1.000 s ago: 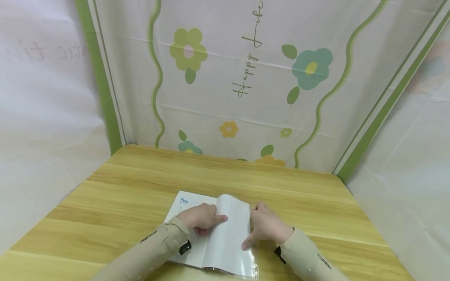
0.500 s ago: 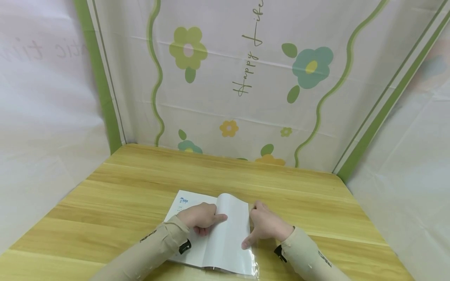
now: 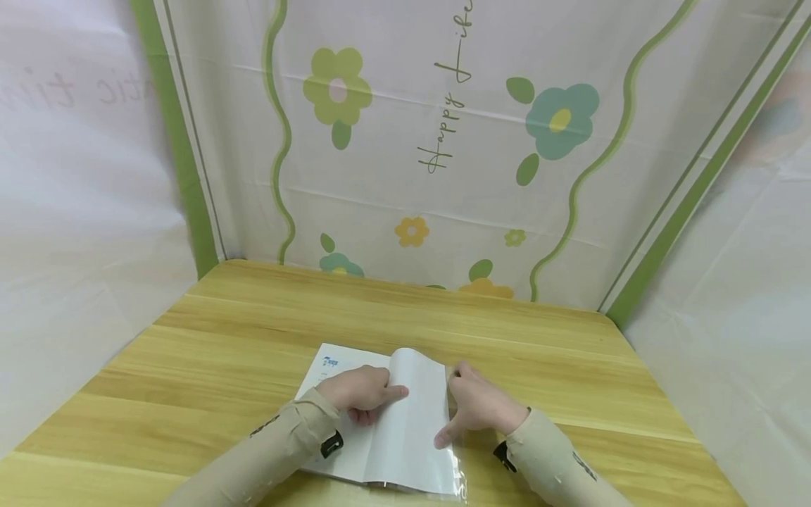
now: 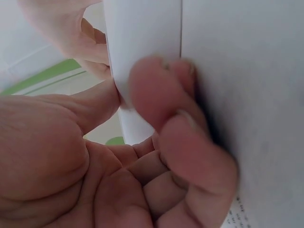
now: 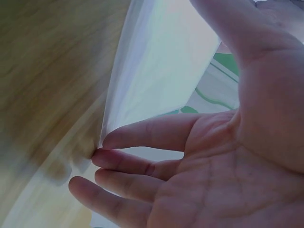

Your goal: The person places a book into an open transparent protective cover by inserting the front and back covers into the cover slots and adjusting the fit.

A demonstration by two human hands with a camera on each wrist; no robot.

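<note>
**Two hands at an open booklet with a clear plastic cover**

A white booklet [image 3: 380, 429] lies open on the wooden table [image 3: 253, 331], near the front edge and a little left of the middle. Its left page shows a small blue mark and some small print at the far corner. The right leaf [image 3: 415, 415] is lifted and stands up in a soft curve from the fold. A clear plastic cover [image 3: 457, 468] sticks out past the right and near edges of the booklet and lies on the wood.

The left hand [image 3: 360, 396] rests on the left page beside the fold. Its fingers are curled, and the left wrist view shows the thumb [image 4: 97, 102] and the bent fingers [image 4: 164, 90] closed on the edge of the raised white leaf, so this hand pinches the leaf.

The right hand [image 3: 478, 408] is on the other side of the raised leaf, just beside it. In the right wrist view the palm is open and the fingers [image 5: 147, 135] are nearly straight; the fingertips touch the lower edge of the translucent sheet where it meets the table. The thumb points toward the near edge of the booklet. This hand does not grip anything.

Both arms wear beige sleeves [image 3: 266, 451]. Behind the table hangs a white cloth [image 3: 443, 141] with green wavy lines, flowers and the words "Happy Life".
</note>
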